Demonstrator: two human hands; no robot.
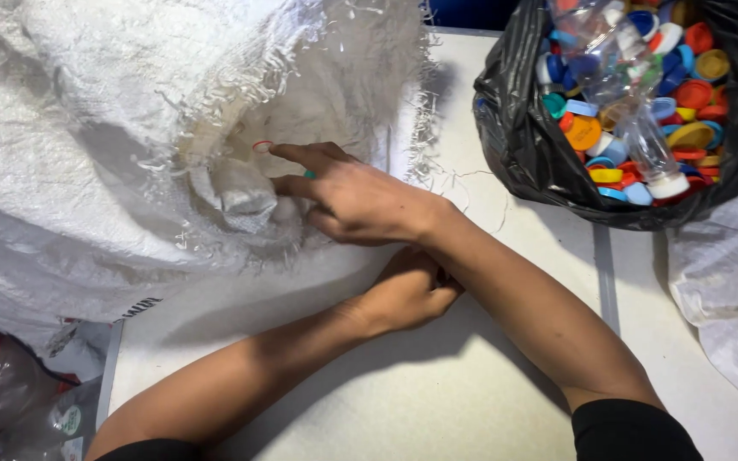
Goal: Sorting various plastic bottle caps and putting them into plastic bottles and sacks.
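My right hand (348,195) reaches left into the frayed mouth of a large white woven sack (87,128), fingers stretched out. Its index fingertip is right next to a small red plastic ring (262,146) lying on the sack fabric. A bit of teal (309,174) shows between two fingers; I cannot tell what it is. My left hand (410,290) rests on the white table (403,401) below the right wrist, fingers curled under and partly hidden by the right forearm. Whether it holds something is hidden.
A black plastic bag (523,128) at the upper right holds several coloured bottle caps (694,94) and clear plastic bottles (642,128). Another white sack (728,290) lies at the right edge. Crushed bottles (10,393) sit beyond the table's left edge.
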